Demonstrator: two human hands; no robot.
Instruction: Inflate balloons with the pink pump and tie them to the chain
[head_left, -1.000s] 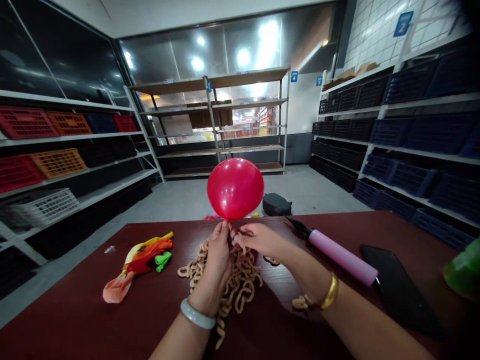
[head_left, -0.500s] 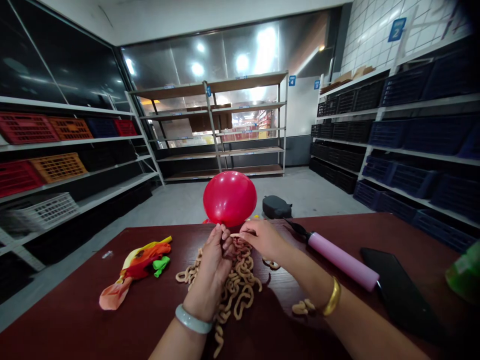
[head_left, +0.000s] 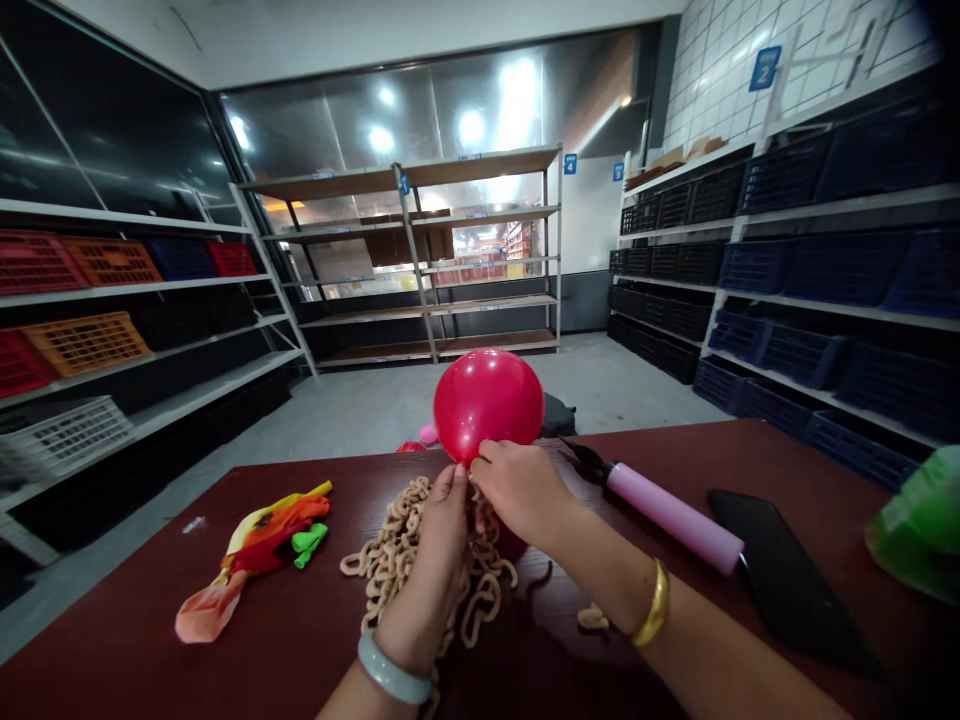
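Note:
An inflated red balloon (head_left: 489, 400) stands up above the far edge of the table, its neck pointing down at my fingers. My left hand (head_left: 442, 525) is closed, with thumb and fingertips pinching the neck from the left. From the right, my right hand (head_left: 521, 490) curls its fingers at the same neck; whether a beige strand is also in them is hidden. Under and around both hands lies a heap of beige looped links (head_left: 390, 540), chained together and partly covered by my left hand. A small loose beige piece (head_left: 592, 618) rests below my right forearm.
Limp balloons (head_left: 259, 540) in yellow, orange and red lie left, beside a green one (head_left: 309, 543). On the right are a pink hand pump (head_left: 675, 515), a flat black object (head_left: 787, 575) and a blurred green item (head_left: 919, 525). Shelves with crates (head_left: 86, 345) line the room.
My right hand has moved from holding a beige strand beside the neck up to the balloon's neck itself. The balloon has shifted right, and the view has turned slightly right.

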